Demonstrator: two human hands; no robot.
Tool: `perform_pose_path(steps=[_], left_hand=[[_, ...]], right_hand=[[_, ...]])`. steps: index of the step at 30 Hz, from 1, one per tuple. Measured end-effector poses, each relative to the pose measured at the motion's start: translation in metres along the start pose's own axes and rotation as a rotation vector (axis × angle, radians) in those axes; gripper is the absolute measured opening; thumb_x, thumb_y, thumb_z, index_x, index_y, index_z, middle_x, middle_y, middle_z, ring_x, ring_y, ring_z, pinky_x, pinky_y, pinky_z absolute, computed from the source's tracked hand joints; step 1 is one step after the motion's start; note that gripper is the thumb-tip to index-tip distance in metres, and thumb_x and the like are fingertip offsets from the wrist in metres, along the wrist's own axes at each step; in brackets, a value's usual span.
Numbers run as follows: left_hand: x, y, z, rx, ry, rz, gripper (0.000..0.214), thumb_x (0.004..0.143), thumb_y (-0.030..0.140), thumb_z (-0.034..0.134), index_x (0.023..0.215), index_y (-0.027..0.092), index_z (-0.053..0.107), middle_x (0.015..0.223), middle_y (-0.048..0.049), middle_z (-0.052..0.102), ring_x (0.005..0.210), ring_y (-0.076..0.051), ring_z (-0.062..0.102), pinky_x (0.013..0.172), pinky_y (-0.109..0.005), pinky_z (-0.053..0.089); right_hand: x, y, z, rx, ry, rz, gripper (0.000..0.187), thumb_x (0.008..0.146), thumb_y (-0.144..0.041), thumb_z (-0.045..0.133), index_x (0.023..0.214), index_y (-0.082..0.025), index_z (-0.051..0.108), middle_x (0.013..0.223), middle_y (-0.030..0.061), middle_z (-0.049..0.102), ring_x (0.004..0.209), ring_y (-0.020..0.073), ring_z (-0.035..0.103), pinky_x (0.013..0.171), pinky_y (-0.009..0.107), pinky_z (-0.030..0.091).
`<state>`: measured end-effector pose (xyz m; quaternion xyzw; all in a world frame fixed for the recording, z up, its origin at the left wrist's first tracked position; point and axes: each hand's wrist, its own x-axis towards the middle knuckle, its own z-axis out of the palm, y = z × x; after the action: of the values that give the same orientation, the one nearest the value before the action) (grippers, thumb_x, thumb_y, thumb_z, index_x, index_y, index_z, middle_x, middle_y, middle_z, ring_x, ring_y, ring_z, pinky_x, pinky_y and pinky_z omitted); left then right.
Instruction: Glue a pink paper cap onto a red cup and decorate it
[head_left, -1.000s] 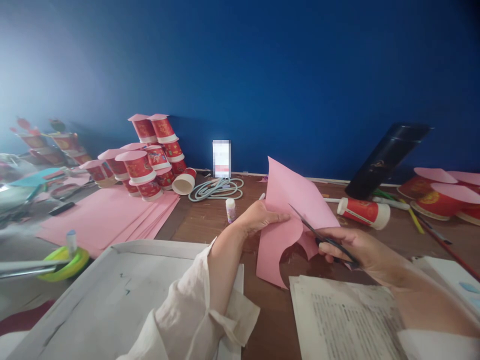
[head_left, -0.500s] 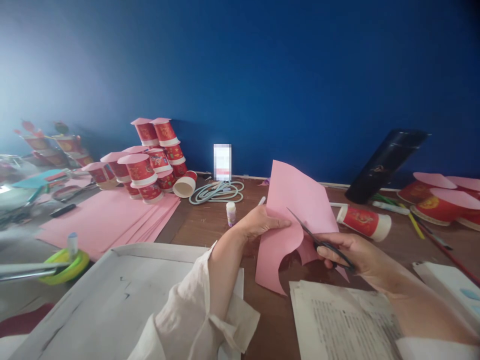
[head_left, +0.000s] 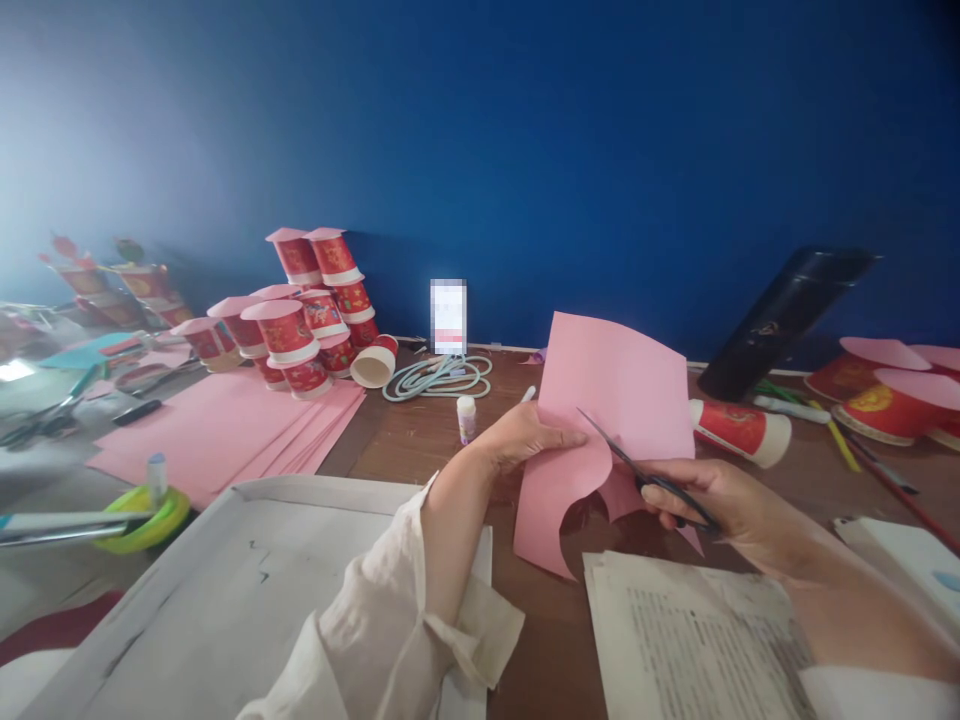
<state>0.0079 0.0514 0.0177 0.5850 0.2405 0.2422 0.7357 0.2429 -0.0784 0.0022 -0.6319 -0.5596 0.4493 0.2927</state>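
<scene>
A sheet of pink paper (head_left: 619,370) is held up over the brown table, with a curved cut running through its lower part. My left hand (head_left: 529,438) pinches its left side, thumb on the near face and the other fingers behind. In my right hand (head_left: 694,495) are black-handled scissors (head_left: 626,458), the fingers closed round the handles. Their blades lie across the paper at the end of the cut, pointing up and left, close to my left thumb. Below the cut, a curved flap of the paper hangs down.
Red paper cups (head_left: 289,335) with pink tops stand stacked at left by pink sheets (head_left: 202,430). A glue stick (head_left: 466,420), a coiled cable (head_left: 439,378), a fallen cup (head_left: 739,432) and a black bottle (head_left: 780,325) lie beyond. A white tray lid (head_left: 300,590) and printed pages (head_left: 690,640) are in front.
The upper part of the pink sheet has swung to face me more broadly, its right edge shifting right. The scissors stay in the cut, and both hands keep their hold. The view has tilted slightly.
</scene>
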Motion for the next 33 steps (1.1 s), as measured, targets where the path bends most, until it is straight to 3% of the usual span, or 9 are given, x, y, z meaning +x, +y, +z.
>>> perform_pose_path(steps=[9,27,33], left_hand=[[0.002,-0.005,-0.002,-0.015,-0.011,-0.003,0.041,0.065,0.034,0.087,0.098,0.011,0.077,0.104,-0.0141,0.075,0.101,-0.033,0.068,0.097,-0.048,0.049],[0.005,-0.007,-0.006,0.071,0.003,0.019,0.048,0.066,0.034,0.086,0.107,0.012,0.075,0.112,-0.0173,0.073,0.102,-0.032,0.069,0.097,-0.048,0.05],[0.003,-0.003,-0.003,0.075,0.015,0.032,0.046,0.067,0.033,0.086,0.108,0.014,0.075,0.111,-0.0143,0.074,0.105,-0.032,0.068,0.098,-0.047,0.049]], right_hand=[[-0.001,-0.003,0.0,0.046,0.016,0.047,0.062,0.075,-0.061,0.073,0.121,-0.019,0.073,0.064,0.0022,0.059,0.06,0.0139,0.052,0.044,0.021,0.038],[-0.001,-0.003,-0.001,0.051,0.052,0.039,0.054,0.066,-0.062,0.08,0.102,-0.021,0.08,0.069,0.0027,0.065,0.057,0.0134,0.053,0.05,0.024,0.04],[-0.002,-0.002,-0.003,0.033,0.058,0.016,0.051,0.069,-0.055,0.08,0.108,-0.022,0.079,0.063,0.0016,0.064,0.059,0.0147,0.055,0.055,0.025,0.044]])
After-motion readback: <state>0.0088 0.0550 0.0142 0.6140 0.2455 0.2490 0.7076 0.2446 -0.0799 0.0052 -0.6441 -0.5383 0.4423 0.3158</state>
